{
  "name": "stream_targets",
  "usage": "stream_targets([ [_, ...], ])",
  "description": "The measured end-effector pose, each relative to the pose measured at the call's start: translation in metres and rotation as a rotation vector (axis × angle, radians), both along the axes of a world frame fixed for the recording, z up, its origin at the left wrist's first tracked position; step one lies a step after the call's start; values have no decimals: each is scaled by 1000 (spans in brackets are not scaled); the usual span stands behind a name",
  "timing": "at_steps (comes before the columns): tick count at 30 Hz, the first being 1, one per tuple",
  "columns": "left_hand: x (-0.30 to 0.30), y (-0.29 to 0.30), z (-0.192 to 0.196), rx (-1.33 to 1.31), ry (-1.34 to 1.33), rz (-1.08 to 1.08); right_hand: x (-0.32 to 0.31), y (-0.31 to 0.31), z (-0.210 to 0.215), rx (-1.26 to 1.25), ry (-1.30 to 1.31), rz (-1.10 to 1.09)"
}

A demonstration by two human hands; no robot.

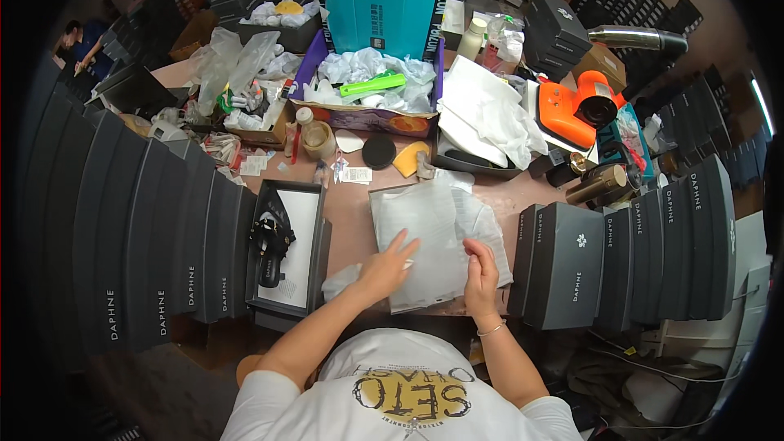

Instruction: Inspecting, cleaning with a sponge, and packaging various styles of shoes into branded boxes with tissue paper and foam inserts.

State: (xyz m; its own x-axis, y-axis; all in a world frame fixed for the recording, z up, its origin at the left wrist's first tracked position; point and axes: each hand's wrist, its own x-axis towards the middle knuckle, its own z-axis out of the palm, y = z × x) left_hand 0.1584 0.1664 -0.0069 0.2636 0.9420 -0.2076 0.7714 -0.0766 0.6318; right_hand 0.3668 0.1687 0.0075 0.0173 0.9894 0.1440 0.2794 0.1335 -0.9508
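White tissue paper (437, 237) lies flat on the table at the middle, thin, limp and easily torn; I judge it best lifted by an edge or corner. Left hand (386, 263) presses on it with fingers spread at its eight o'clock side. Right hand (482, 271), fingers together, pinches its four o'clock edge. One open shoebox (314, 257) with one black sandal (271, 238) sits at nine o'clock.

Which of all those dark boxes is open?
The open box left of the left hand. It shows a white lining with a black sandal inside. The rows of boxes on both sides are shut.
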Motion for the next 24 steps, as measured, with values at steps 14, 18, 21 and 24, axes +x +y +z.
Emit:
stream_targets([
  [14, -61, -6, 16, -516, -1320, 545, -57, -10, 6, -266, 95, 586],
  [18, -67, -28, 27, 53, -855, 649, -76, -13, -11, -843, 305, 880],
  [21, -96, -65, 31, 42, -794, 797, -69, -10, 0, -505, -50, 760],
  [24, -92, -123, 32, -213, -1219, 701, -65, -24, 10, -119, -156, 775],
])
